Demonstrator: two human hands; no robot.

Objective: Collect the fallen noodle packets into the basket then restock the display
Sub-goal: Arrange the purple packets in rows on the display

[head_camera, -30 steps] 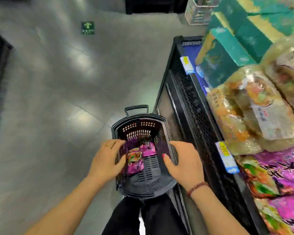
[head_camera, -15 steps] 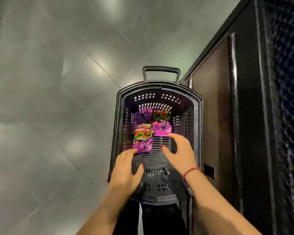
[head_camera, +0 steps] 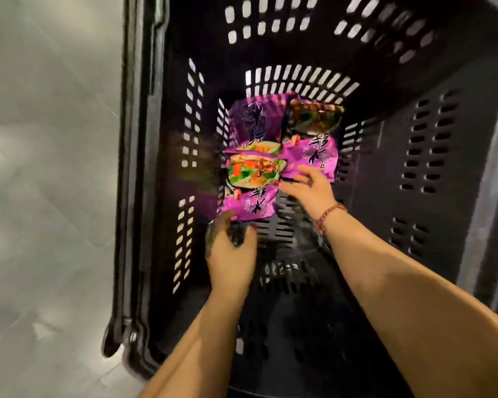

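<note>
A black slotted plastic basket (head_camera: 431,156) fills the view from above. Three purple noodle packets lie overlapping on its bottom: a near one (head_camera: 250,185), a far left one (head_camera: 253,122) and a far right one (head_camera: 316,130). My left hand (head_camera: 230,251) reaches inside, its fingertips at the near edge of the near packet, fingers loosely spread. My right hand (head_camera: 311,188), with a red bead bracelet on the wrist, hovers with spread fingers at the seam between the near packet and the far right one. Neither hand plainly grips a packet.
Grey polished floor (head_camera: 49,173) lies to the left of the basket. The basket's left rim (head_camera: 127,168) runs top to bottom. A lighter rim shows at the right edge.
The view has dropped much closer to the basket, which now fills the frame; the shelf is out of sight. Both hands have moved from the basket's rim down inside to the packets.
</note>
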